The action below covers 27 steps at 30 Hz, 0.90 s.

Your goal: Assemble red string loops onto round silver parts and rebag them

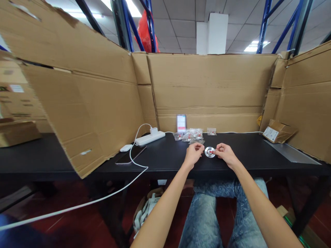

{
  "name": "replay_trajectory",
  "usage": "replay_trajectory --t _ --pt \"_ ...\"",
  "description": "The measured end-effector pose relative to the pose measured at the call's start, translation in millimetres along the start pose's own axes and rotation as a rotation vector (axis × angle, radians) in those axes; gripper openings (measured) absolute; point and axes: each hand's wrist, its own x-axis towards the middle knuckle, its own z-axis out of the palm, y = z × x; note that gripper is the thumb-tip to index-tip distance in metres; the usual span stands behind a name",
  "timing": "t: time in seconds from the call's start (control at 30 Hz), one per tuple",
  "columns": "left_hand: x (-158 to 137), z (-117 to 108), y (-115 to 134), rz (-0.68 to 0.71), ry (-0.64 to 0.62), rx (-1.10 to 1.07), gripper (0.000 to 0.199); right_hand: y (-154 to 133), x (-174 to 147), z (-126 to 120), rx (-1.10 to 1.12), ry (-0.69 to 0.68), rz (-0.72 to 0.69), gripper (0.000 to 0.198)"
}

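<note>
A round silver metal disc (207, 155) sits between my hands near the table's front edge, with a small red piece at its middle. My right hand (225, 153) is closed in a pinch at the disc's right side, its fingertips on the red piece. To the left of the disc is my left hand (193, 155), thumb and fingers pressed together. Whatever it pinches, if anything, is too small to tell. Just beyond my left hand lies a pile of small clear plastic bags (191, 134) with red and silver pieces inside.
A lit phone (181, 123) stands behind the bags; a single bag (211, 131) lies right of them. Further left are a white power strip (150, 138), a cable and a dark tablet-like device (130, 155). A small carton (279, 131) sits right. Cardboard walls (212, 82) enclose the table.
</note>
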Motion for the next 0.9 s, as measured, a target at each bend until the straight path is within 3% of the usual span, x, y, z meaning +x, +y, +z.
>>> replay_trajectory --t 0.13,0.23,0.33,0.47,0.6,0.77,0.9 --pt "25 -23 -8 0.087 0.246 0.493 0.009 0 1 0 -0.004 0.044 0.007 0.039" --pt "43 -35 -14 0.049 0.218 0.839 0.018 -1 1 1 -0.005 0.069 0.0 0.038" --pt "55 -36 -18 -0.089 0.194 0.978 0.025 -1 1 1 0.003 0.073 -0.002 0.037" --pt "64 -29 -23 -0.192 0.194 0.774 0.02 -1 2 1 0.02 0.09 -0.005 0.036" --pt "65 -25 -25 -0.128 0.157 0.505 0.011 1 9 9 0.095 0.122 0.002 0.037" --pt "57 -13 -25 0.016 -0.057 0.233 0.008 6 30 39 0.176 0.224 -0.052 0.038" --pt "51 -8 -24 0.062 -0.216 -0.069 0.017 13 43 45 -0.039 0.421 -0.136 0.038"
